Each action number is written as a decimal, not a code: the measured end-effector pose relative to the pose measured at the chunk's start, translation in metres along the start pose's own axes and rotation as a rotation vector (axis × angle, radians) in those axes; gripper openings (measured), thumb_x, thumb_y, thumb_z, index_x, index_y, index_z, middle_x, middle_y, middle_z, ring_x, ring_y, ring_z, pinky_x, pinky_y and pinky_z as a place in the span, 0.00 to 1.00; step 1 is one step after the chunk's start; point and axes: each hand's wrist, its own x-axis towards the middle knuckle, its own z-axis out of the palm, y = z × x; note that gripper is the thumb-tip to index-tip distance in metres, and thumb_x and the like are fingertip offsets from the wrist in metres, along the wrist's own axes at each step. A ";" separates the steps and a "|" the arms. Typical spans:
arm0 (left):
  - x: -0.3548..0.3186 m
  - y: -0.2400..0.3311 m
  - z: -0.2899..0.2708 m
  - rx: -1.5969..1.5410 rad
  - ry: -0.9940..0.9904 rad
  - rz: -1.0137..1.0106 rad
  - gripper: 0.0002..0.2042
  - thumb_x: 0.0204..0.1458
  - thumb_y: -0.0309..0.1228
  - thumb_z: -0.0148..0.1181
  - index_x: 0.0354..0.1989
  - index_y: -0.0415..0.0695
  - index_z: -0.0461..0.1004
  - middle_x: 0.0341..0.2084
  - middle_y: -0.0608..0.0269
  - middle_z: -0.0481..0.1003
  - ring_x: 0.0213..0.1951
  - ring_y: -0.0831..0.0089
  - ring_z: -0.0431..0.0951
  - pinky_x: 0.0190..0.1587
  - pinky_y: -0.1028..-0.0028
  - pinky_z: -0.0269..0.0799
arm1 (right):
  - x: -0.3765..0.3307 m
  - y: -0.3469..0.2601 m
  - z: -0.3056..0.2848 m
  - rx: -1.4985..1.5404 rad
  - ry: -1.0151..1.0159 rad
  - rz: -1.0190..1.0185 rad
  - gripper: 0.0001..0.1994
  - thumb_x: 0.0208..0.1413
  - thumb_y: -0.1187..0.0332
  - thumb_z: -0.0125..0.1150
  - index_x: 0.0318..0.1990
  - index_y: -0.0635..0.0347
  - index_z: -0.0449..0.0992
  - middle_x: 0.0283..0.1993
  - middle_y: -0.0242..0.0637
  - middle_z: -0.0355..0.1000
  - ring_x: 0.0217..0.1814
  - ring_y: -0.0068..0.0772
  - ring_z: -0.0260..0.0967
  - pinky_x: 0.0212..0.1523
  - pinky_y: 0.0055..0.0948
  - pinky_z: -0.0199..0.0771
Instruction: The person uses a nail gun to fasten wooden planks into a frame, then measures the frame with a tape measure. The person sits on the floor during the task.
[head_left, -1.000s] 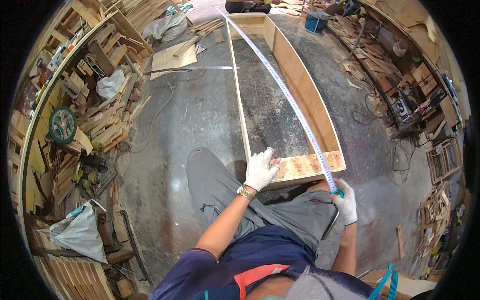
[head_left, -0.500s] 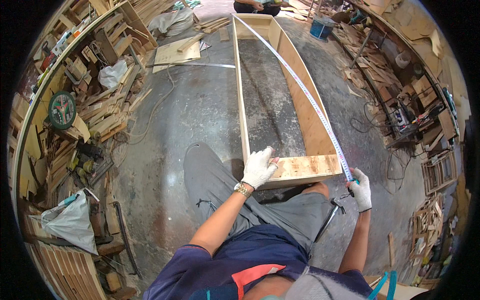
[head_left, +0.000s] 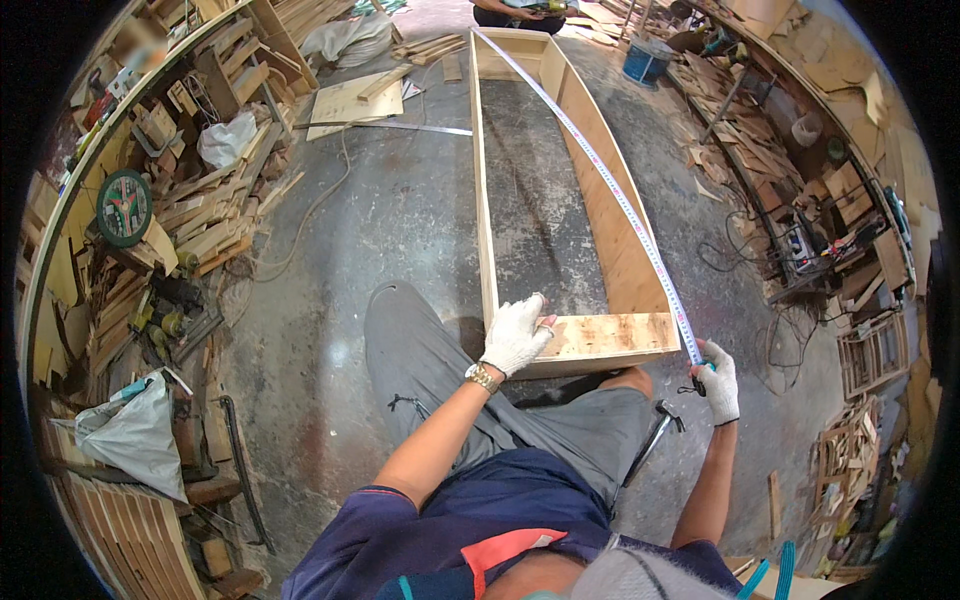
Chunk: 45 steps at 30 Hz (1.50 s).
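Observation:
A long, open wooden frame [head_left: 612,338] of pale boards stretches away from me on the floor. My left hand [head_left: 515,335], in a white fingertipless glove, is closed over its near left corner. Out past the near right corner, my right hand [head_left: 718,385], gloved the same way, grips a tape measure [head_left: 708,366], its case mostly hidden by the fingers. The white tape blade [head_left: 612,187] runs diagonally from there, over the right side board, to the far left corner. A hammer [head_left: 650,441] lies beside my right leg.
Beyond the frame's far end sits another person [head_left: 520,15], holding something I cannot make out. Scrap wood [head_left: 205,215] and tools crowd the left; a loaded bench [head_left: 745,140] and cables [head_left: 790,335] line the right. A blue bucket [head_left: 645,62] stands far right.
The view has turned slightly. Both hands keep their places, left on the frame's corner and right on the tape measure, and the blade still spans the frame.

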 end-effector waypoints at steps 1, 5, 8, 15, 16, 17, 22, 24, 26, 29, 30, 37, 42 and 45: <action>0.000 0.000 0.000 0.005 0.004 0.006 0.14 0.58 0.41 0.57 0.45 0.44 0.73 0.28 0.54 0.81 0.34 0.52 0.80 0.42 0.57 0.69 | 0.000 0.001 0.000 -0.001 0.003 -0.005 0.27 0.44 0.78 0.58 0.57 0.68 0.75 0.35 0.30 0.76 0.30 0.17 0.68 0.30 0.19 0.67; -0.002 0.000 0.000 0.020 0.039 0.028 0.14 0.58 0.42 0.57 0.45 0.45 0.73 0.28 0.54 0.81 0.34 0.51 0.79 0.42 0.56 0.69 | -0.001 0.001 0.001 -0.021 0.014 -0.013 0.26 0.45 0.77 0.57 0.57 0.69 0.75 0.35 0.28 0.76 0.29 0.15 0.66 0.28 0.18 0.64; -0.003 -0.006 -0.001 0.010 0.022 0.018 0.15 0.59 0.42 0.57 0.45 0.45 0.73 0.29 0.54 0.80 0.33 0.51 0.78 0.41 0.56 0.69 | 0.000 -0.003 0.004 -0.026 -0.005 0.006 0.26 0.46 0.77 0.57 0.57 0.69 0.75 0.34 0.27 0.75 0.28 0.14 0.66 0.28 0.18 0.63; 0.003 0.004 -0.006 0.003 -0.005 -0.007 0.15 0.57 0.41 0.59 0.47 0.44 0.74 0.30 0.52 0.81 0.36 0.49 0.80 0.42 0.56 0.73 | -0.006 -0.003 0.000 -0.175 0.060 -0.060 0.23 0.48 0.75 0.59 0.55 0.67 0.77 0.35 0.29 0.76 0.29 0.14 0.66 0.28 0.21 0.66; 0.004 0.008 -0.010 -0.013 -0.033 -0.024 0.16 0.56 0.40 0.60 0.47 0.44 0.74 0.31 0.51 0.81 0.37 0.49 0.81 0.42 0.56 0.74 | -0.007 0.000 0.003 -0.222 0.099 -0.080 0.22 0.49 0.74 0.59 0.54 0.67 0.77 0.36 0.30 0.76 0.30 0.15 0.67 0.29 0.23 0.68; 0.005 0.003 0.002 -0.035 0.023 0.011 0.16 0.53 0.37 0.60 0.47 0.43 0.74 0.33 0.50 0.81 0.40 0.49 0.82 0.42 0.58 0.76 | -0.005 0.010 -0.005 -0.337 0.148 -0.305 0.19 0.51 0.71 0.60 0.51 0.68 0.77 0.36 0.36 0.77 0.33 0.25 0.72 0.35 0.29 0.73; -0.001 -0.005 -0.003 -0.131 0.037 -0.098 0.14 0.58 0.36 0.61 0.48 0.42 0.75 0.32 0.52 0.81 0.35 0.59 0.83 0.40 0.62 0.76 | 0.007 -0.005 0.006 -0.353 0.033 0.022 0.24 0.46 0.67 0.58 0.53 0.67 0.75 0.41 0.53 0.77 0.37 0.46 0.77 0.42 0.40 0.76; 0.000 0.001 0.002 -0.178 -0.020 -0.107 0.13 0.60 0.36 0.59 0.49 0.43 0.74 0.30 0.54 0.81 0.33 0.61 0.82 0.38 0.64 0.76 | 0.001 0.012 0.001 -0.451 0.106 0.010 0.27 0.45 0.65 0.59 0.55 0.65 0.75 0.46 0.55 0.78 0.43 0.50 0.77 0.47 0.40 0.77; 0.002 -0.002 0.006 -0.213 -0.047 -0.105 0.13 0.61 0.36 0.58 0.50 0.43 0.74 0.30 0.55 0.81 0.32 0.62 0.82 0.38 0.65 0.76 | -0.009 0.024 0.003 -0.501 0.157 -0.001 0.28 0.44 0.65 0.59 0.57 0.64 0.74 0.48 0.55 0.77 0.48 0.53 0.77 0.51 0.40 0.76; 0.001 0.005 0.002 -0.157 -0.057 -0.096 0.14 0.62 0.37 0.58 0.51 0.43 0.74 0.30 0.55 0.81 0.32 0.64 0.81 0.38 0.65 0.75 | -0.010 0.029 0.005 -0.540 0.161 0.000 0.30 0.43 0.64 0.59 0.59 0.64 0.74 0.52 0.56 0.77 0.54 0.55 0.75 0.55 0.40 0.74; 0.001 0.002 0.002 -0.148 -0.053 -0.101 0.14 0.62 0.37 0.57 0.51 0.43 0.74 0.31 0.55 0.81 0.32 0.64 0.81 0.38 0.65 0.75 | -0.009 0.031 0.005 -0.543 0.151 0.003 0.31 0.43 0.64 0.59 0.59 0.63 0.73 0.53 0.56 0.76 0.55 0.56 0.74 0.57 0.41 0.74; 0.001 -0.004 0.003 -0.168 -0.042 -0.104 0.15 0.62 0.39 0.57 0.53 0.44 0.74 0.32 0.56 0.81 0.34 0.65 0.81 0.40 0.64 0.75 | -0.004 0.047 0.013 -0.550 0.210 -0.110 0.30 0.42 0.66 0.60 0.58 0.60 0.75 0.48 0.55 0.78 0.51 0.56 0.76 0.53 0.43 0.75; 0.001 -0.009 0.005 -0.155 -0.028 -0.082 0.15 0.63 0.39 0.57 0.53 0.44 0.74 0.32 0.57 0.81 0.34 0.66 0.81 0.40 0.65 0.75 | -0.011 0.027 0.017 -0.513 0.190 -0.007 0.28 0.42 0.67 0.59 0.56 0.58 0.76 0.44 0.55 0.78 0.47 0.58 0.76 0.50 0.45 0.76; 0.001 -0.012 0.008 -0.203 -0.030 -0.085 0.15 0.63 0.38 0.57 0.53 0.44 0.74 0.32 0.57 0.81 0.34 0.66 0.81 0.40 0.65 0.75 | -0.011 0.030 0.017 -0.540 0.195 -0.041 0.27 0.41 0.68 0.59 0.55 0.57 0.76 0.43 0.56 0.78 0.46 0.59 0.77 0.49 0.45 0.76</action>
